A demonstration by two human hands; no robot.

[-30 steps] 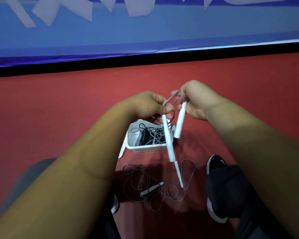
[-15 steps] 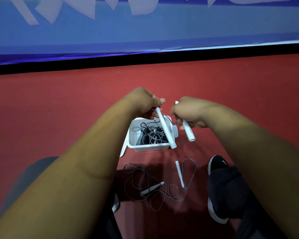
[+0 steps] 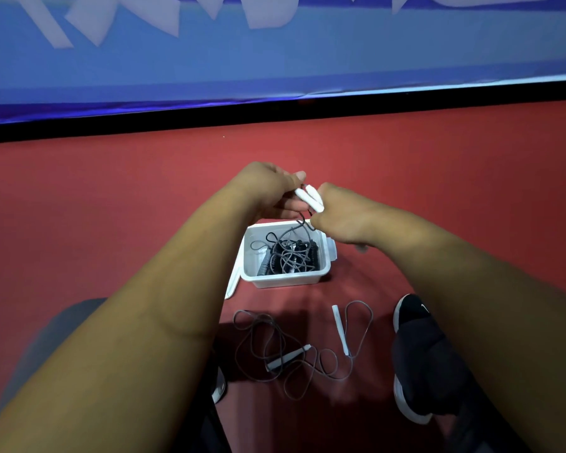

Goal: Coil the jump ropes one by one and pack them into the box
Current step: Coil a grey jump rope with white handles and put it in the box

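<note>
both hands have closed in since half a second ago: the two white handles (image 3: 309,199), then apart and slanting downward, now lie side by side between them. from my remote seat i see the left hand (image 3: 268,191) curled round the upper ends of the handles and the right hand (image 3: 343,217) curled round their lower ends, so both grip the held jump rope (image 3: 315,197). its grey cord (image 3: 291,232) hangs from between the hands down into the white box (image 3: 286,281), which stands on the red floor (image 3: 111,207) just under the hands. inside the box lie packed ropes (image 3: 288,256), dark and tangled together; i cannot count them. a white lid (image 3: 232,286) leans at the box's left side. nearer to me a loose jump rope (image 3: 275,341) sprawls on the floor in untidy loops, its own pair of handles (image 3: 340,328) lying apart from each other. a black shoe (image 3: 415,325) rests just to the right of it.
</note>
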